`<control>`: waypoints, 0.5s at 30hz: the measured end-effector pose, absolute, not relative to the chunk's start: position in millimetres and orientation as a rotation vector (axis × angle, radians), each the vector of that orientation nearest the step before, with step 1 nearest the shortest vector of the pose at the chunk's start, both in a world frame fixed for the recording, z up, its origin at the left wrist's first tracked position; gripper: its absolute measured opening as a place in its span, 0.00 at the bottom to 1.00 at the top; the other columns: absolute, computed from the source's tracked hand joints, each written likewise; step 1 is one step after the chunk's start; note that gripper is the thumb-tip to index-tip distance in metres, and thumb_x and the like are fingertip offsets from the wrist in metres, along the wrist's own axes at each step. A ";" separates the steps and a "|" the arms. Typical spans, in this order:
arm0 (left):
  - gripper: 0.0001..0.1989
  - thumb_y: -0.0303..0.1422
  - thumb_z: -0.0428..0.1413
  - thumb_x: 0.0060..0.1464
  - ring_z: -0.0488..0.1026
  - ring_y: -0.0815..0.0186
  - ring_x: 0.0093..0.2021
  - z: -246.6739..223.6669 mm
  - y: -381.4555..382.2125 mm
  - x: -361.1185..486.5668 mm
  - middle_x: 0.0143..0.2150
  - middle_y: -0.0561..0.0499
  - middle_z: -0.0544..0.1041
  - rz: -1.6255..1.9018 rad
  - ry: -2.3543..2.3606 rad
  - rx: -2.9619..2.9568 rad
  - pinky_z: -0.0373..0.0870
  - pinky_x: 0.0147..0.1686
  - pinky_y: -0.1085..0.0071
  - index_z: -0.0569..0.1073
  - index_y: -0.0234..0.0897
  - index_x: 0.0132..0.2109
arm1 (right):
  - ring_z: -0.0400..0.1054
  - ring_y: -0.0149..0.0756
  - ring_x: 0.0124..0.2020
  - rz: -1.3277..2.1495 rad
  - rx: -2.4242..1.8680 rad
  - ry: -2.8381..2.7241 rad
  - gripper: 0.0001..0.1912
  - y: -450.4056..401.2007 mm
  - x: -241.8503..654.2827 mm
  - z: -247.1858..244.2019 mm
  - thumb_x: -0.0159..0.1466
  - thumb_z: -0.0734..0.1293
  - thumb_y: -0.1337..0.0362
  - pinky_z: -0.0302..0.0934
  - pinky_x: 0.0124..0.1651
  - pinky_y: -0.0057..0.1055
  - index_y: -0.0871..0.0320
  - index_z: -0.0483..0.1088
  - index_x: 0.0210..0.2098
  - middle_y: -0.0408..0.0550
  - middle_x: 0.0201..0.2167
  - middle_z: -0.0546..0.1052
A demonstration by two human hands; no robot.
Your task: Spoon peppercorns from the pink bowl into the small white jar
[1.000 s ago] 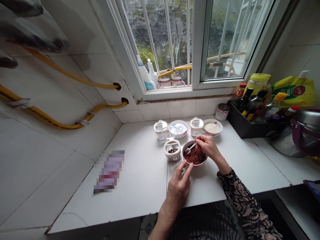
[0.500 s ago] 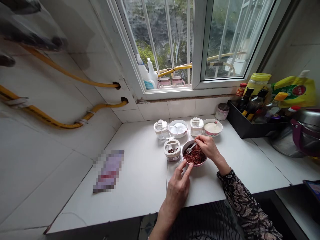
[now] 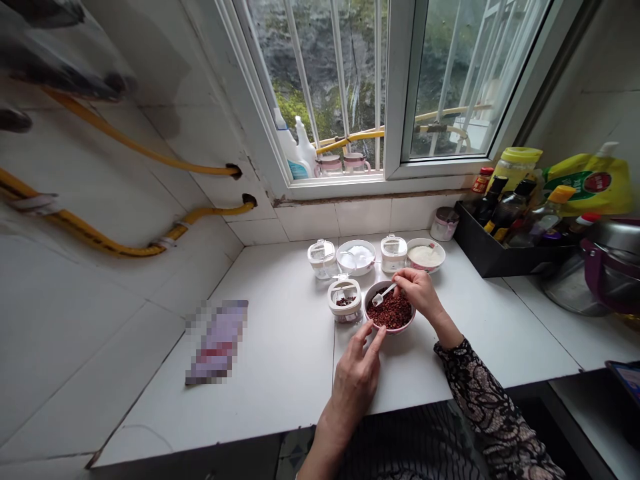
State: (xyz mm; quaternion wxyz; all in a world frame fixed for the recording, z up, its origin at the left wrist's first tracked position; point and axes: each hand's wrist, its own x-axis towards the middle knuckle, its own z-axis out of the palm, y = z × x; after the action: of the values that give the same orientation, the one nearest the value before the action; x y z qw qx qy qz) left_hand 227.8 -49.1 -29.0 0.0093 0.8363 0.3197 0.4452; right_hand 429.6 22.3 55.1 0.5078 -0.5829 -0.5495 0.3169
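A bowl (image 3: 393, 329) of dark red peppercorn-like grains stands near the middle of the counter. My right hand (image 3: 417, 292) pinches a small white spoon (image 3: 384, 294) whose tip is over the grains. At the bowl's near rim, my left hand (image 3: 359, 367) rests its fingertips, with its fingers apart. Just left of the bowl is a clear jar (image 3: 345, 301) with its lid up and some dark grains inside. Behind stand a bowl of white powder (image 3: 356, 257), a bowl of pale grains (image 3: 425, 256) and two clear jars (image 3: 323, 259) (image 3: 393, 253).
On the right are a black box (image 3: 493, 261) of bottles, a small lidded jar (image 3: 444, 223) and a pot with purple handles (image 3: 615, 267). A blurred purple packet (image 3: 217, 342) lies on the left of the white counter (image 3: 280, 373). Behind is a window.
My right hand has shifted very slightly right with the spoon, and the spoon's tip has moved a little over the grains. My left hand stays at the bowl.
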 end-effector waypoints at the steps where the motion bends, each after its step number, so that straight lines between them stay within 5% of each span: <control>1: 0.36 0.15 0.46 0.61 0.72 0.57 0.62 -28.6 -49.1 227.8 0.63 0.39 0.67 1.391 0.994 2.614 0.80 0.52 0.64 0.56 0.45 0.73 | 0.66 0.33 0.18 0.805 -1.394 -1.278 0.09 23.1 430.5 54.6 0.57 0.66 0.60 0.59 0.26 0.28 0.57 0.73 0.24 0.42 0.15 0.75; 8: 0.36 0.15 0.46 0.61 0.72 0.57 0.61 -27.1 -49.5 227.5 0.63 0.38 0.68 1.381 1.000 2.624 0.80 0.52 0.65 0.57 0.43 0.72 | 0.52 0.26 0.10 1.031 -1.266 -1.075 0.12 24.8 432.1 59.8 0.51 0.70 0.54 0.44 0.13 0.26 0.57 0.72 0.25 0.43 0.15 0.75; 15: 0.37 0.16 0.45 0.61 0.74 0.57 0.60 -28.3 -48.7 227.8 0.63 0.39 0.68 1.388 1.002 2.629 0.81 0.50 0.64 0.55 0.45 0.73 | 0.61 0.29 0.13 0.813 -1.111 -1.196 0.15 19.4 395.6 65.1 0.61 0.67 0.50 0.58 0.18 0.28 0.55 0.72 0.34 0.44 0.23 0.78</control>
State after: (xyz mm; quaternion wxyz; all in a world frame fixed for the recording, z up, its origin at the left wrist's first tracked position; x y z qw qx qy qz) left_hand 227.8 -48.7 -28.3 0.0022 0.8379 0.3196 0.4424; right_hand 395.6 19.4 65.1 0.6123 -0.4818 -0.5183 0.3526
